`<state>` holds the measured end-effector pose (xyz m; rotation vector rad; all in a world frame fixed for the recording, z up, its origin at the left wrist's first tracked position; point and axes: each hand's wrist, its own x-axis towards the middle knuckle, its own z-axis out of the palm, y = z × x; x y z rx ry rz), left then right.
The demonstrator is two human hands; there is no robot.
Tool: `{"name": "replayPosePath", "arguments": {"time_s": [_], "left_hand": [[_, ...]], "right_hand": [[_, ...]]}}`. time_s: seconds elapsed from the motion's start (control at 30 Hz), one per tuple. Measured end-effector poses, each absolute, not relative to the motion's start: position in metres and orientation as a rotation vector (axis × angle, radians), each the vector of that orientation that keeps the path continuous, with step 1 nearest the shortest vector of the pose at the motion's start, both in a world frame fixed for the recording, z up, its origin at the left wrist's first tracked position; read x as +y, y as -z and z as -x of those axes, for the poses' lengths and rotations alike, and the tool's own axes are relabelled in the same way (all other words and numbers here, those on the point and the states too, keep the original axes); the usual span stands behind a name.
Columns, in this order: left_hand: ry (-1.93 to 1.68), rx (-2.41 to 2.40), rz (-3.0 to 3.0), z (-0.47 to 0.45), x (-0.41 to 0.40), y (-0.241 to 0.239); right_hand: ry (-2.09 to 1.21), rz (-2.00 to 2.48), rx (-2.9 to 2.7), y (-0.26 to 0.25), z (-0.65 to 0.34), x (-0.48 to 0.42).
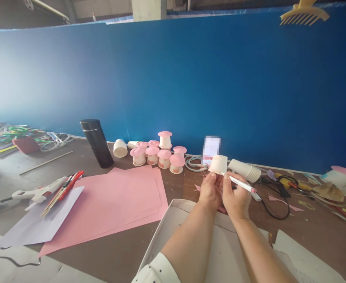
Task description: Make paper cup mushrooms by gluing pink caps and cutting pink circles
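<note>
Upside down in my left hand is a white paper cup with a small window outline drawn near its top. My left fingers grip it by the lower rim. My right hand is closed round a white marker pen with a pink end, its tip at the cup's lower edge. Both hands are above a white cardboard box lid. Behind them, to the left, stand several cup houses with pink paper roofs. A nested stack of paper cups lies just right of the held cup.
Pink paper sheets cover the table's left middle, with a pale sheet, a red utility knife and a glue gun on them or beside. A black thermos stands behind. Black cable and paper scraps lie right.
</note>
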<state>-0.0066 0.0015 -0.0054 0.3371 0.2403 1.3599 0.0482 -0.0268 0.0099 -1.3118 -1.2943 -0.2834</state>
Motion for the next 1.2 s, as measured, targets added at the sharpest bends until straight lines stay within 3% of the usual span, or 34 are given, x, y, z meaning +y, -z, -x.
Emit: {"name": "replayPosePath", "arguments": {"time_s": [1.2], "left_hand": [[-1.339,0.27,-0.265,0.0087,-0.002,0.0006]], "right_hand": [[0.233,1.382,-1.251,-0.0115,-0.0481,-0.0289]]}}
